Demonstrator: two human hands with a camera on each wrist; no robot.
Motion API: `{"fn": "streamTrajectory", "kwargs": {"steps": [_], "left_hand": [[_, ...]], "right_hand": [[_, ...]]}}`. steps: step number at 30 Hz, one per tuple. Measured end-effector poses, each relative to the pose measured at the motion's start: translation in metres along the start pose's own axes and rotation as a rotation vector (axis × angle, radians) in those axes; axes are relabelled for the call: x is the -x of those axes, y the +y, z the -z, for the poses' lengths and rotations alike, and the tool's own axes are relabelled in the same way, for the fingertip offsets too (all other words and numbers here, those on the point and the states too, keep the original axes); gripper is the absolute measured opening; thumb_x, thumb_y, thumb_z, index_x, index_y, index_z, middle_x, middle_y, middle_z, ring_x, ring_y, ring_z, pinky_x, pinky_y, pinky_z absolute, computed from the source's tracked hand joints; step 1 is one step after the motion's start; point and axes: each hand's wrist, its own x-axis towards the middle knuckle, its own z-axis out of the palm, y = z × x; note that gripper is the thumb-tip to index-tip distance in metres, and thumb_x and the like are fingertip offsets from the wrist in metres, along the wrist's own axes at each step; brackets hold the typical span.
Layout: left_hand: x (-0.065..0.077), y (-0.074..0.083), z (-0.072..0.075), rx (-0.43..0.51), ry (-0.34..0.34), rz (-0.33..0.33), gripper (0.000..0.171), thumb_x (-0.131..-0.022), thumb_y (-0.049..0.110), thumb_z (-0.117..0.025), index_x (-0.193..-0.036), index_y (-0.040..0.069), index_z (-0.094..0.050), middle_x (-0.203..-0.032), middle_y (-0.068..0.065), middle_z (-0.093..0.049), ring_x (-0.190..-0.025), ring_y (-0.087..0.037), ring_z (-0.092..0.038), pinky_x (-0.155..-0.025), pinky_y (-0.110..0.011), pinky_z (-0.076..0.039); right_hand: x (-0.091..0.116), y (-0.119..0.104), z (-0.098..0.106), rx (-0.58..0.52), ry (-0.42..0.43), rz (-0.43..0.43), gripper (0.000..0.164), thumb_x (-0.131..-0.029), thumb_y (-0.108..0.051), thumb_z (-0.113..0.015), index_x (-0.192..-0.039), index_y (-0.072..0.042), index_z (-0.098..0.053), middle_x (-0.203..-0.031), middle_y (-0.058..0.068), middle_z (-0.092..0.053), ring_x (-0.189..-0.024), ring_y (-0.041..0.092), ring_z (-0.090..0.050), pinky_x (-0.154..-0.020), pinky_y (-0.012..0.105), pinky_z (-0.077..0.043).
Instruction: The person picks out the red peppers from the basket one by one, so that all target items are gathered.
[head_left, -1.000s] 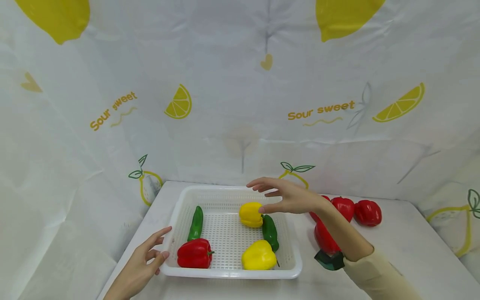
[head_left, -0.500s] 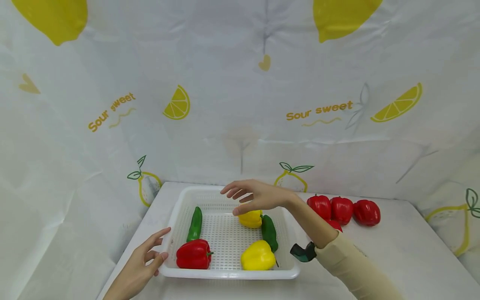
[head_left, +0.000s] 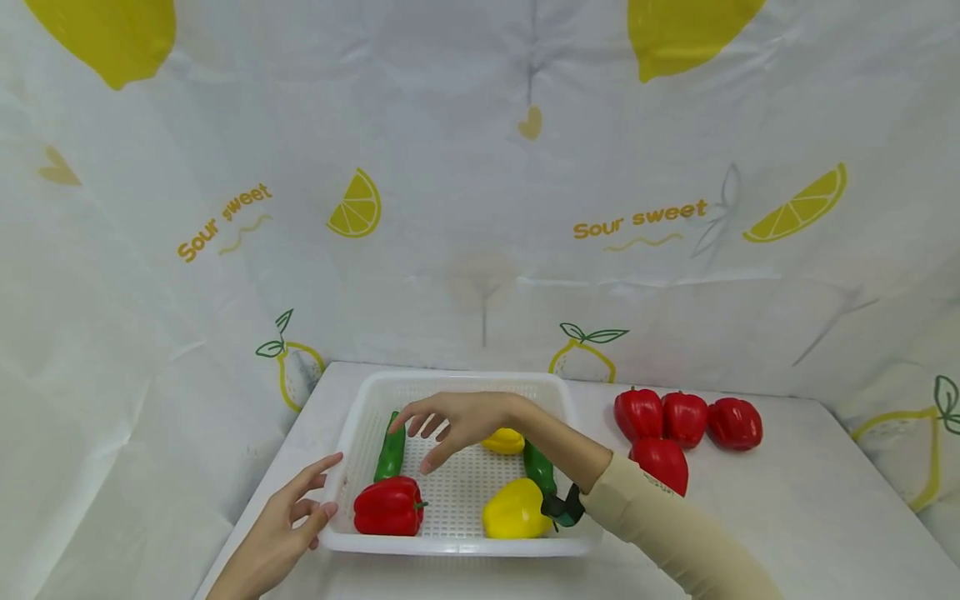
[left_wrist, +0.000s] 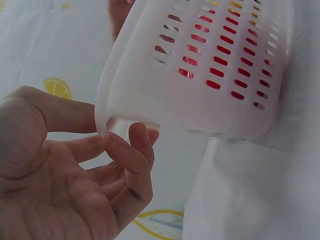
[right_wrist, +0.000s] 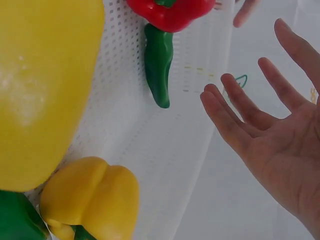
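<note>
My left hand (head_left: 277, 533) holds the left rim of a white plastic basket (head_left: 457, 547). In the left wrist view, its thumb and curled fingers are at the basket edge. My right hand (head_left: 461, 418) hovers above the basket with fingers spread and nothing in them, near the left green chili pepper (head_left: 391, 457). A red bell pepper (head_left: 387, 507) lies in the front left corner. On the right side of the basket are a front yellow bell pepper (head_left: 514, 510), a back yellow bell pepper (head_left: 504, 442) and another green chili pepper (head_left: 537, 469), these last two partly hidden by the right arm.
To the basket's right, several red bell peppers (head_left: 685, 418) sit grouped on the white table (head_left: 795, 500). A lemon-printed white cloth (head_left: 480, 200) hangs behind and along the sides. A dark band (head_left: 564, 505) is around the right wrist.
My right hand has moved left across the basket, from its right side to above the left green chili pepper, and lowered slightly. The left hand stays at the rim.
</note>
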Motion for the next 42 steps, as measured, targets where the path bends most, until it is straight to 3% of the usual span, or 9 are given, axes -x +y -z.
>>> {"fn": "streamTrajectory", "kwargs": {"steps": [2, 6, 8, 13, 24, 36, 42], "left_hand": [[0.000, 0.000, 0.001, 0.004, -0.004, -0.002, 0.074, -0.100, 0.019, -0.077, -0.165, 0.019, -0.042, -0.150, -0.025, -0.056, -0.087, -0.018, -0.068, -0.068, -0.027, -0.062], [-0.001, -0.001, 0.001, 0.008, -0.004, 0.001, 0.073, -0.101, 0.016, -0.077, -0.165, 0.019, -0.042, -0.151, -0.026, -0.056, -0.087, -0.018, -0.068, -0.068, -0.027, -0.062], [-0.001, -0.001, 0.001, 0.013, -0.008, 0.002, 0.073, -0.101, 0.014, -0.076, -0.165, 0.019, -0.043, -0.151, -0.026, -0.055, -0.087, -0.018, -0.067, -0.068, -0.027, -0.061], [-0.001, 0.000, 0.002, 0.018, -0.017, -0.006, 0.071, -0.101, 0.010, -0.074, -0.164, 0.017, -0.043, -0.149, -0.027, -0.056, -0.084, -0.017, -0.067, -0.066, -0.027, -0.060], [0.000, 0.000, 0.003, 0.012, -0.022, -0.007, 0.071, -0.101, 0.014, -0.075, -0.165, 0.018, -0.043, -0.150, -0.027, -0.056, -0.086, -0.017, -0.067, -0.066, -0.027, -0.060], [0.002, -0.003, 0.004, 0.044, -0.046, -0.065, 0.068, -0.102, 0.009, -0.072, -0.164, 0.014, -0.043, -0.147, -0.027, -0.056, -0.080, -0.012, -0.066, -0.063, -0.026, -0.057], [0.000, -0.002, 0.003, 0.032, -0.039, -0.032, 0.069, -0.102, 0.012, -0.073, -0.164, 0.016, -0.043, -0.148, -0.027, -0.056, -0.083, -0.014, -0.066, -0.063, -0.026, -0.057]], "right_hand": [[-0.007, 0.001, -0.003, -0.017, -0.049, 0.010, 0.067, -0.096, -0.019, -0.080, -0.157, -0.015, -0.053, -0.160, 0.015, -0.056, -0.145, 0.030, -0.057, -0.118, 0.041, -0.055], [-0.021, 0.004, -0.010, -0.036, -0.135, 0.023, 0.071, -0.095, -0.017, -0.080, -0.159, -0.010, -0.050, -0.162, 0.017, -0.053, -0.148, 0.039, -0.052, -0.112, 0.028, -0.057], [-0.027, 0.006, -0.014, -0.034, -0.177, 0.020, 0.071, -0.095, -0.016, -0.079, -0.159, -0.010, -0.049, -0.163, 0.017, -0.053, -0.148, 0.037, -0.052, -0.108, 0.023, -0.057], [-0.037, 0.007, -0.024, -0.071, -0.257, -0.010, 0.069, -0.096, -0.012, -0.078, -0.159, -0.009, -0.049, -0.164, 0.017, -0.051, -0.141, 0.020, -0.055, -0.105, 0.021, -0.058], [-0.044, 0.008, -0.034, -0.082, -0.307, -0.049, 0.070, -0.096, -0.008, -0.078, -0.159, -0.014, -0.049, -0.155, 0.007, -0.055, -0.125, 0.001, -0.051, -0.098, 0.018, -0.059], [-0.040, 0.003, -0.036, 0.005, -0.282, -0.137, 0.067, -0.094, -0.011, -0.082, -0.154, -0.018, -0.052, -0.141, 0.005, -0.062, -0.115, 0.002, -0.053, -0.087, 0.018, -0.062], [-0.038, 0.003, -0.036, 0.008, -0.270, -0.129, 0.063, -0.091, -0.013, -0.084, -0.148, -0.019, -0.056, -0.135, 0.000, -0.064, -0.113, 0.001, -0.055, -0.087, 0.019, -0.063]]}}
